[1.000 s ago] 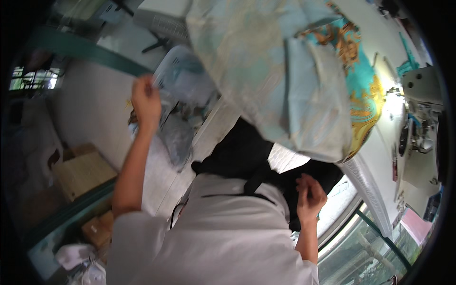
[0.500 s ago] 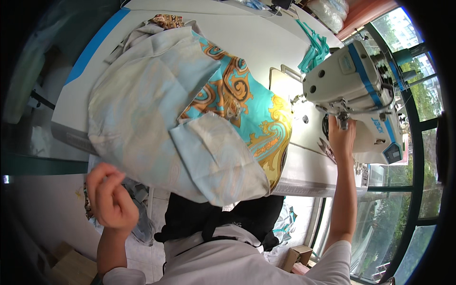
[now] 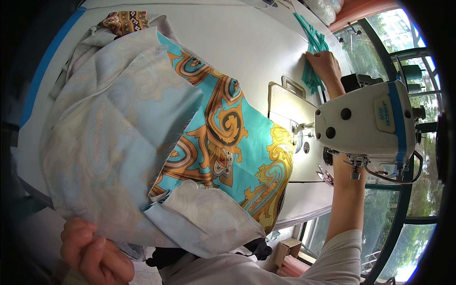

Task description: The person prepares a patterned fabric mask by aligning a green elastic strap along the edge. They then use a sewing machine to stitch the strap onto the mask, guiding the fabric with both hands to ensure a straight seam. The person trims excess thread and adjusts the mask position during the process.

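Observation:
A large piece of patterned fabric (image 3: 221,123) spreads over the sewing table. Its turquoise, brown and gold printed side shows at the right, while the pale reverse is folded over on the left. The fabric's right edge reaches the needle area of a white and blue sewing machine (image 3: 363,121). Beyond the machine head, my right hand (image 3: 326,67) is closed on a bundle of teal strips (image 3: 312,40); its fingertips are partly hidden. At the near left, my left hand (image 3: 95,254) has curled fingers beside the fabric's lower edge, with nothing visible in them.
Small thread snips (image 3: 325,176) lie on the table right of the fabric, by the machine. A brown multicoloured patterned cloth (image 3: 124,23) is bunched at the far left. Below the table's front edge stands a cardboard box (image 3: 287,249). Windows line the right side.
My right hand has moved from under the machine head to the teal strips at the far side. My left hand has dropped lower and further left. The whole view has shifted and come closer.

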`<state>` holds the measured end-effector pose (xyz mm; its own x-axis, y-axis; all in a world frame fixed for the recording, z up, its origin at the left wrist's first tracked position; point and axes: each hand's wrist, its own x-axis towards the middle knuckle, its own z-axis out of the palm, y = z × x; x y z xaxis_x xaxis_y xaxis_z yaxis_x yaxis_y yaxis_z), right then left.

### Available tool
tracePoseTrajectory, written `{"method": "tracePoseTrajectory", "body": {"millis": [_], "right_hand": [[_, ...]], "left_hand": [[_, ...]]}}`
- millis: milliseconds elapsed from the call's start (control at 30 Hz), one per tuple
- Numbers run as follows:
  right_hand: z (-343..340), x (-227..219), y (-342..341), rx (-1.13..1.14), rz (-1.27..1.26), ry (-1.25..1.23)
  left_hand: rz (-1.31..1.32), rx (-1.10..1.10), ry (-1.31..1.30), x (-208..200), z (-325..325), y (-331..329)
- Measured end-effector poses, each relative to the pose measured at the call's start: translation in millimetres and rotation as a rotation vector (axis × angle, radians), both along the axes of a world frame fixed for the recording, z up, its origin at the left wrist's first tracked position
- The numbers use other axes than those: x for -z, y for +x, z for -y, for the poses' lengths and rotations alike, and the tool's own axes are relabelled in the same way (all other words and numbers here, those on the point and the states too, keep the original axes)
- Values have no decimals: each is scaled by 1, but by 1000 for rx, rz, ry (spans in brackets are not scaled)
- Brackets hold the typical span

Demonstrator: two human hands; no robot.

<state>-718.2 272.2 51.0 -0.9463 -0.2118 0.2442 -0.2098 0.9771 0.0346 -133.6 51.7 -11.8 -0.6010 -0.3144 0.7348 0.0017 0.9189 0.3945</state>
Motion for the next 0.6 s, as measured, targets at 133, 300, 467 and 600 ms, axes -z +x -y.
{"method": "tracePoseTrajectory", "body": {"millis": [133, 300, 467, 600], "right_hand": [[-36, -3, -40, -41, -89, -77], [-90, -1, 11, -131, 163, -1280], [-168, 26, 140, 24, 313, -1659], [-172, -23, 289, -218, 392, -989]], "left_hand": [[-7, 56, 36, -6, -6, -8], [-129, 232, 187, -22, -42, -20], [34, 895, 618, -53, -108, -42], [565, 1196, 1461, -44, -177, -49]]}}
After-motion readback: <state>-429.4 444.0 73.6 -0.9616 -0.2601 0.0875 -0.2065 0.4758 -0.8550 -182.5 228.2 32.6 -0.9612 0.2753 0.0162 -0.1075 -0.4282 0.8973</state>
